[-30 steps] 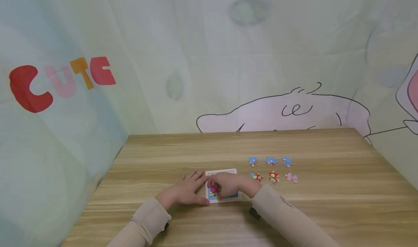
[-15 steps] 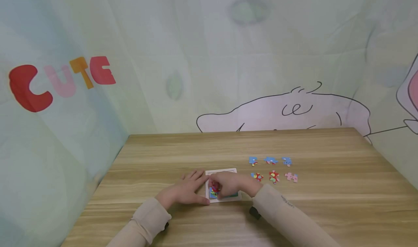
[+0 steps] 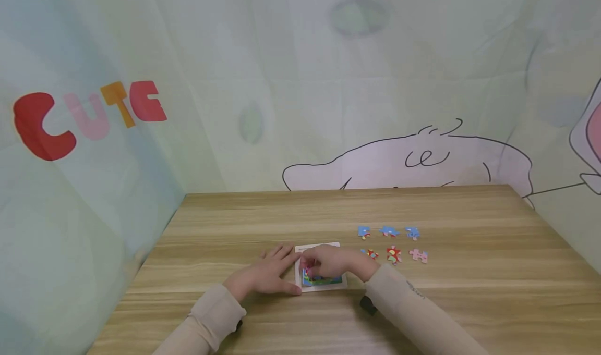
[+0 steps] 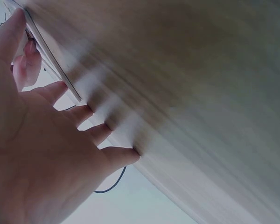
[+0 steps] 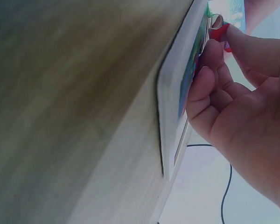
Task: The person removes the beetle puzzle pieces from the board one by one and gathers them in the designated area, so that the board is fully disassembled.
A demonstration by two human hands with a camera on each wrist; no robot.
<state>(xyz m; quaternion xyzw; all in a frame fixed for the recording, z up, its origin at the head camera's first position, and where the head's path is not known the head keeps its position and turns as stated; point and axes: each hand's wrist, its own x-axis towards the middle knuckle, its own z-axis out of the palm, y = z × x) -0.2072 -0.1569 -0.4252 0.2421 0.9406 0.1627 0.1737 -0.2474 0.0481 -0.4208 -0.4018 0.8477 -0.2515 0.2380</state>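
A white-framed puzzle board (image 3: 324, 288) lies flat on the table, its lower part showing a green and blue picture. The left hand (image 3: 264, 276) rests with spread fingers along the board's left edge; in the left wrist view that hand (image 4: 51, 135) has its fingertips on the tabletop and at the frame. Over the board, the right hand (image 3: 327, 261) covers the upper picture area. Seen from the right wrist, the right hand (image 5: 242, 88) pinches a red puzzle piece (image 5: 219, 32) between thumb and finger, its other fingers curled against the board (image 5: 167, 98).
Right of the board lie loose puzzle pieces in two rows: blue ones such as this piece (image 3: 389, 231) behind, a red piece (image 3: 394, 254) and a pink piece (image 3: 419, 255) in front. A printed cloth hangs behind the wooden table (image 3: 225, 224).
The right hand has shifted slightly up over the board, and more of the green and blue picture shows beneath it. The left hand has stayed in place.
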